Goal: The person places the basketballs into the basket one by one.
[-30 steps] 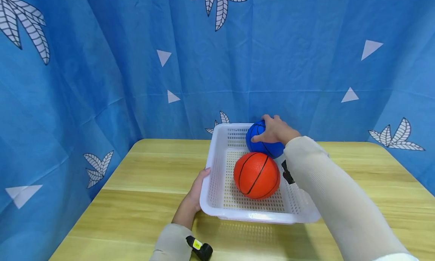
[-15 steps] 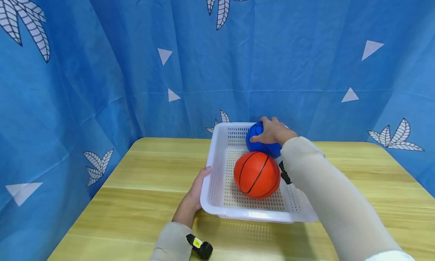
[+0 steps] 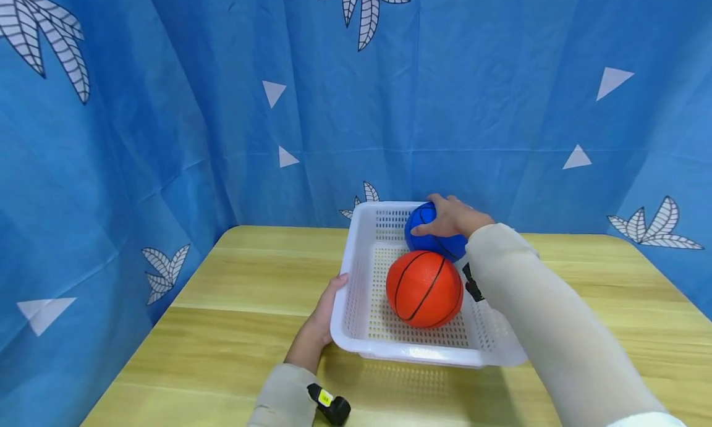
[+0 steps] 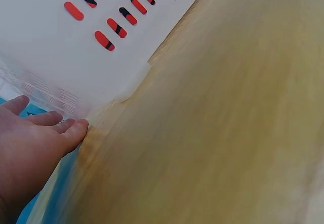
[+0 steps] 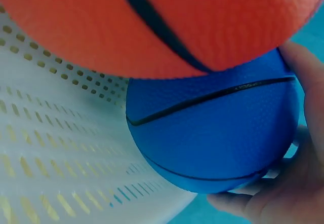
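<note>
My right hand (image 3: 452, 217) curves over the top of a blue ball (image 3: 439, 245) with black basketball lines, at the far right corner inside a white plastic basket (image 3: 419, 353). In the right wrist view, thumb and fingers wrap its side. An orange-red toy basketball (image 3: 425, 289) lies in front of the blue one and overlaps it in that view. My left hand (image 3: 325, 306) rests along the basket's left side, a fingertip at the rim. In the left wrist view, its fairly straight fingers (image 4: 48, 118) lie against the basket's outer edge.
Beneath the basket is a light wooden table (image 3: 245, 291). Behind and at the left hangs a blue curtain (image 3: 473, 75) with white leaves and triangles. Black camera straps (image 3: 330, 405) sit on the wrists.
The picture shifts slightly to the right with the head camera. Both hands, the balls and the basket keep almost the same arrangement.
</note>
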Available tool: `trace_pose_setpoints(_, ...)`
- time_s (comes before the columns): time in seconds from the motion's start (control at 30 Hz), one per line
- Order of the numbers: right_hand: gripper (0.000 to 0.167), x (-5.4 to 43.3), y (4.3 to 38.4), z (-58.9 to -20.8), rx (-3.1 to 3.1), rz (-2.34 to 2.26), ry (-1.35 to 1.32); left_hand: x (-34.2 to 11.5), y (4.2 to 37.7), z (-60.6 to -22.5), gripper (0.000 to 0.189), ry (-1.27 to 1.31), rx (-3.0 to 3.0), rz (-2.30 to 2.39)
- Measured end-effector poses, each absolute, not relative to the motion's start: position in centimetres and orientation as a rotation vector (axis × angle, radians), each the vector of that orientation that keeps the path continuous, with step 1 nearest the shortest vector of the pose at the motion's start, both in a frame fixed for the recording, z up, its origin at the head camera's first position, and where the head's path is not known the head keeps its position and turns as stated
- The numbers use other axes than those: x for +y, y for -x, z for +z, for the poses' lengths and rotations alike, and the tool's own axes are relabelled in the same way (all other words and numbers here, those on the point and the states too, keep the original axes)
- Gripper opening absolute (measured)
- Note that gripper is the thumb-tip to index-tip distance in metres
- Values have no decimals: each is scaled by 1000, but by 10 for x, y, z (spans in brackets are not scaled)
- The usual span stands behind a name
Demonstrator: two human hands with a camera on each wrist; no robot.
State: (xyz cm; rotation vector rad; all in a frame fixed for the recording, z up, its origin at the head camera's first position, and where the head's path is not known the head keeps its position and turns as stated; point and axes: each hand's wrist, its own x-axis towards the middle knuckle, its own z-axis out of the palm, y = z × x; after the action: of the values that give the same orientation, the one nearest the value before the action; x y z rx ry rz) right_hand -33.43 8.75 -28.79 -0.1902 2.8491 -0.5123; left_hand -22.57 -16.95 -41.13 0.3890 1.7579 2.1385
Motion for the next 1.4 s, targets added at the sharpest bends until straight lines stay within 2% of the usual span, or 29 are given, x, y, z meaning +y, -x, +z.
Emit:
trace_pose_setpoints(0.4, 96, 97, 329, -280, 2868, -437, 280, -167, 223, -403, 65, -367, 1780, 2116)
trace_pose_setpoints(1.4, 98, 100, 329, -301, 2755, -529, 300, -170, 226, -408, 67, -385, 1751, 2124)
